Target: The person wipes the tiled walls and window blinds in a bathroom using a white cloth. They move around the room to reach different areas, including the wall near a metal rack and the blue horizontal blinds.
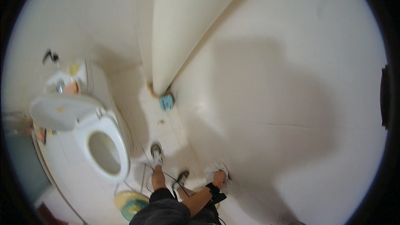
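My right hand (220, 178) is closed on a crumpled white cloth (213, 169), held at the pale wall (250, 150) low on the right. Whether the cloth presses on the wall cannot be told. A black band (213, 189) circles that wrist. My left hand is out of view. To the left stands a white toilet (122, 159) with its seat down and its lid (68, 112) raised. Both my shoes, a left one (156, 153) and a right one (182, 177), are on the tiled floor.
A thick off-white pipe or column (178, 31) meets the floor beside a light-blue object (166, 102). A round yellow-and-teal stool top (131, 204) sits near my legs. A thin black cable (175, 179) crosses them. A black fixture (50, 57) projects above the cistern.
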The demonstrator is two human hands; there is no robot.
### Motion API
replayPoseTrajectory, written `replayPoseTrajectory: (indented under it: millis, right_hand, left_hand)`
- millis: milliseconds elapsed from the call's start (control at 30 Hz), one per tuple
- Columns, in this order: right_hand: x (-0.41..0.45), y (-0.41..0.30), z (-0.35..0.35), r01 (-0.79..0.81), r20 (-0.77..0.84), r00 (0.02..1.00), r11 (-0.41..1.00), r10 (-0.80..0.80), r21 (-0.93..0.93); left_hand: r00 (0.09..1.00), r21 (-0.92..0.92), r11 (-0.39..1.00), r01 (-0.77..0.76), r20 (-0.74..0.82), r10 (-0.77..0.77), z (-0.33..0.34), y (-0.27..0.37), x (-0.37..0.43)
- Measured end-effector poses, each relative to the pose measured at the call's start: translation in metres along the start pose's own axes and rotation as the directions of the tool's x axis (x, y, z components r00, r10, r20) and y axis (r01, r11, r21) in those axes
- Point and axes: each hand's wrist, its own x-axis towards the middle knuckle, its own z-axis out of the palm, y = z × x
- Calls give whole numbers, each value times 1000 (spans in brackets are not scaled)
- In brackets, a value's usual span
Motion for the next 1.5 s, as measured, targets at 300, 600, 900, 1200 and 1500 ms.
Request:
replayPoseTrajectory:
  millis: [300,600,900,1200,1500]
  right_hand:
    - [-4,-17,-1,-166,31,986,918,166,361]
    - [-4,-24,5,-230,35,972,913,232,336]
    - [0,3,-33,-268,262,959,43,111,963]
    - [-74,-27,-43,-611,616,663,-783,-426,116]
    - [-83,49,-37,-184,760,442,-877,-477,-444]
  left_hand:
    - [729,-128,729,-672,57,682,24,340,-225]
    - [113,-615,597,-515,641,759,52,355,-432]
    - [202,-575,613,-542,619,759,57,237,-491]
    - [192,-300,870,-392,898,396,57,169,-463]
    - [101,129,-95,-987,962,253,130,184,-426]
